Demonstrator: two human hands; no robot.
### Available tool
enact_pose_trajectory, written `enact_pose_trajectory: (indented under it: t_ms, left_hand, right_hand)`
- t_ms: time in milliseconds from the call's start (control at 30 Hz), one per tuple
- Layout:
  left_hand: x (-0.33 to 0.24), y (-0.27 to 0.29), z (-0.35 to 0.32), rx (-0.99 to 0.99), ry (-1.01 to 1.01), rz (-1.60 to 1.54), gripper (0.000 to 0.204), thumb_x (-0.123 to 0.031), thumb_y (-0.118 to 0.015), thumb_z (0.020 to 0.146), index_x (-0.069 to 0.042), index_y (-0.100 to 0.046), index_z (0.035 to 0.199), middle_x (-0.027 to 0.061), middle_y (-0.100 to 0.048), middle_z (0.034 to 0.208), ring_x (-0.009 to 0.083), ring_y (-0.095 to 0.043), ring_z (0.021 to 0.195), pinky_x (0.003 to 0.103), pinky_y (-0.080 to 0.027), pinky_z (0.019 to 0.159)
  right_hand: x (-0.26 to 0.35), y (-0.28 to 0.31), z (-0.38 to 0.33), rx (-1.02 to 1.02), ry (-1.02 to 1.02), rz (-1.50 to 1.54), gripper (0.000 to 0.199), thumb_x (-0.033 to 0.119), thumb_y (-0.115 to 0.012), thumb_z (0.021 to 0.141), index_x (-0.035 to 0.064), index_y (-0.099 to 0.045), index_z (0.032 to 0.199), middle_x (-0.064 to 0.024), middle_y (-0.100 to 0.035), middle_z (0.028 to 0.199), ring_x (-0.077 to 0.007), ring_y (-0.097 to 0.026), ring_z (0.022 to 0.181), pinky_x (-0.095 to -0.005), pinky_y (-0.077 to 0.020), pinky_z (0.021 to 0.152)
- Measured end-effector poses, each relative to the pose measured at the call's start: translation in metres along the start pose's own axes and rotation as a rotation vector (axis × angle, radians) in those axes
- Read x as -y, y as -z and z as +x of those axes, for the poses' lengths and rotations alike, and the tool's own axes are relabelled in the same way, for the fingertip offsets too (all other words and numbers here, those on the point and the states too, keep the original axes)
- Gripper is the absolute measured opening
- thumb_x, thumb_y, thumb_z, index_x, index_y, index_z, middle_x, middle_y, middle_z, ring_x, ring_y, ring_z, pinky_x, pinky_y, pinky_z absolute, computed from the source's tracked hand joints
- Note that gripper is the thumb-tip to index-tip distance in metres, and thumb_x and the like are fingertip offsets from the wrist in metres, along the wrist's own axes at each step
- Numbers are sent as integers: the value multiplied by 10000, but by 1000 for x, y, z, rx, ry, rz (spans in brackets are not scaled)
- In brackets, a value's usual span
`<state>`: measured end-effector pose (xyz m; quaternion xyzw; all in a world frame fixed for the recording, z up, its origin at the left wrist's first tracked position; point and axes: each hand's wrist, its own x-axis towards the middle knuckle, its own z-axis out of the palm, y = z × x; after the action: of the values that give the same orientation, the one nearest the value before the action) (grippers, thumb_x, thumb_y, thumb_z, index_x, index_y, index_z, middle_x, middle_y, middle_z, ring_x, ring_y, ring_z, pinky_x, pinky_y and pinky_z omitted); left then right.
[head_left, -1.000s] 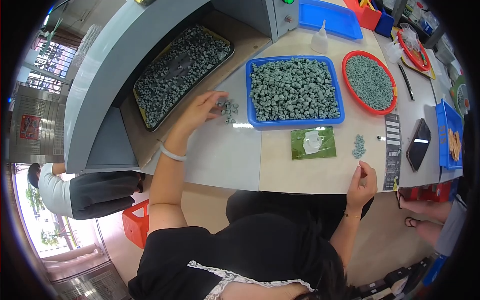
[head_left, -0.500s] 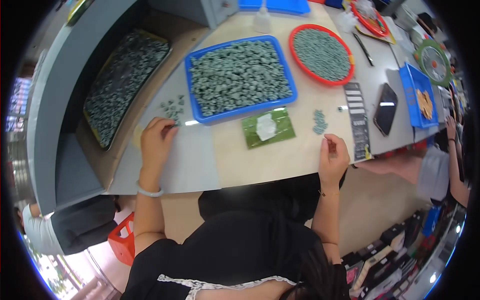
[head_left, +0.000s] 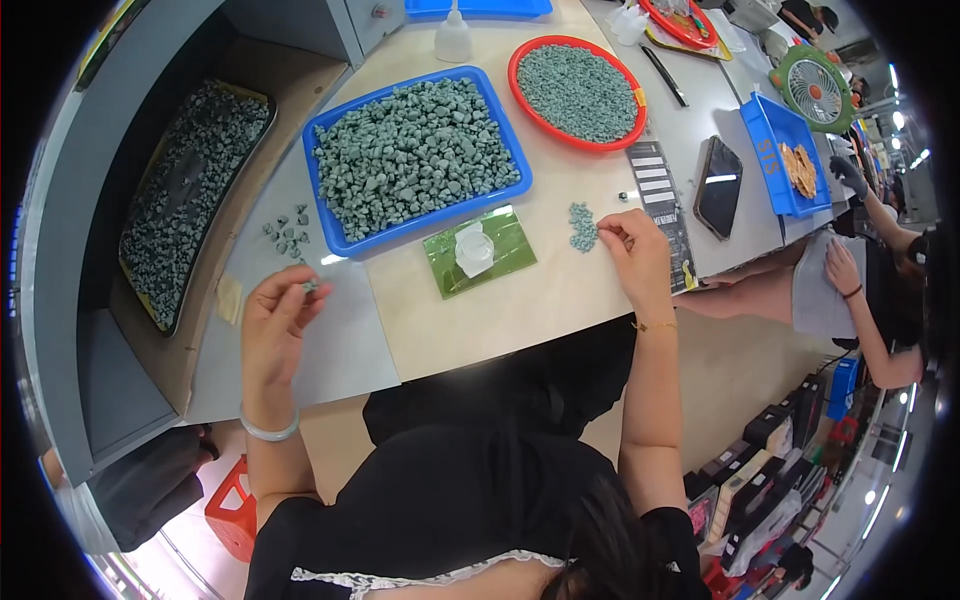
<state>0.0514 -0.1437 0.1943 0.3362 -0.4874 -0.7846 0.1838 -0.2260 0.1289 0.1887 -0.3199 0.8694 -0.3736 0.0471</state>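
Between the thumb and fingertips of my left hand point(head_left: 272, 325) is a small grey-green stone point(head_left: 310, 286), raised over the pale mat. Just beyond that hand lie several loose stones point(head_left: 290, 240). My right hand point(head_left: 642, 255) has thumb and forefinger pinched together at the right side of a pile of smaller green chips point(head_left: 582, 232); whether a chip is in the pinch is too small to tell. Between my hands, a green square pad point(head_left: 512, 250) carries a white, crinkled, round-topped piece point(head_left: 474, 249).
Beyond the pad stand a blue tray point(head_left: 515, 150) heaped with stones and a red round tray point(head_left: 515, 75) of finer chips. A dark stone-filled tray point(head_left: 268, 125) sits in the grey recess at left. A phone point(head_left: 718, 188) and blue bin point(head_left: 765, 165) lie right, near another person.
My left hand has drawn back from the loose stones toward me, its stone now showing. My right hand has moved forward to the chip pile's side. The whole view has shifted.
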Motion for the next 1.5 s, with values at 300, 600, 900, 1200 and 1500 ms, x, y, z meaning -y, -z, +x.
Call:
enact_pose_trajectory:
  t_ms: [300,600,900,1200,1500]
  left_hand:
    - [15,-56,-3,418,87,57,98,0,-560,790,26,-590,879,79,-541,926,190,-599,826,252,-496,712]
    - [30,-63,9,496,37,60,92,-1,-573,791,37,-607,867,87,-539,918,167,-581,807,261,-488,717]
    - [23,-50,12,533,117,-54,74,3,-589,780,38,-612,841,83,-544,903,137,-571,771,241,-483,712]
    - [21,-45,13,602,-18,149,56,4,-583,778,31,-616,815,69,-551,874,101,-546,732,199,-440,649]
    - [28,-41,17,637,93,16,57,-1,-589,778,40,-608,813,73,-561,860,139,-575,763,233,-473,691]
  right_hand:
    - [66,-28,-24,-32,67,192,33,-20,-574,733,-6,-546,741,-52,-518,707,-114,-464,595,-214,-386,564]
    - [127,-82,-44,18,472,130,137,-30,-656,641,35,-587,739,-68,-549,711,-208,-533,620,-276,-437,536]
    - [131,-91,-43,106,451,219,130,-33,-661,650,33,-609,750,-63,-545,707,-179,-535,632,-262,-443,558]
    - [122,-88,-38,366,175,539,99,8,-676,674,25,-628,759,-55,-546,734,-130,-524,636,-220,-428,575]
    - [119,-95,-35,228,519,314,127,4,-683,629,50,-621,730,-45,-524,684,-184,-491,636,-272,-401,564]
